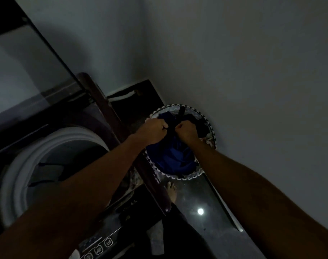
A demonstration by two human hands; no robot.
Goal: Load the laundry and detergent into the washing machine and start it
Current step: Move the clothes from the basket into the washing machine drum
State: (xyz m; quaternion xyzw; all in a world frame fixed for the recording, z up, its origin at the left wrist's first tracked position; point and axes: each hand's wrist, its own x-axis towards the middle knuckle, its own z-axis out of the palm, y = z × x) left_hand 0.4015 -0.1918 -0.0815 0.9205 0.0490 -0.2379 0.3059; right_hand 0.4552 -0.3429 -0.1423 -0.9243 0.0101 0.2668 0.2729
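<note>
A round laundry basket (pixel 180 177) with a zigzag-patterned rim stands on the floor by the wall. Dark blue clothes (pixel 175 157) fill it. My left hand (pixel 154 130) and my right hand (pixel 186 130) are both fisted over the basket, side by side, each clenching dark fabric pulled up from the pile. To the left lies the top-loading washing machine, its white tub ring (pixel 34 152) open, with a dark garment (pixel 49 172) inside. Its glass lid (pixel 28 68) stands raised at the upper left. The control panel (pixel 99 247) shows at the bottom.
A dark brown edge of the machine's top (pixel 111 116) runs diagonally between tub and basket. A grey wall (pixel 253 71) rises right behind the basket. My bare foot (pixel 172 191) rests on the glossy dark floor, where a light reflection (pixel 200 211) shines.
</note>
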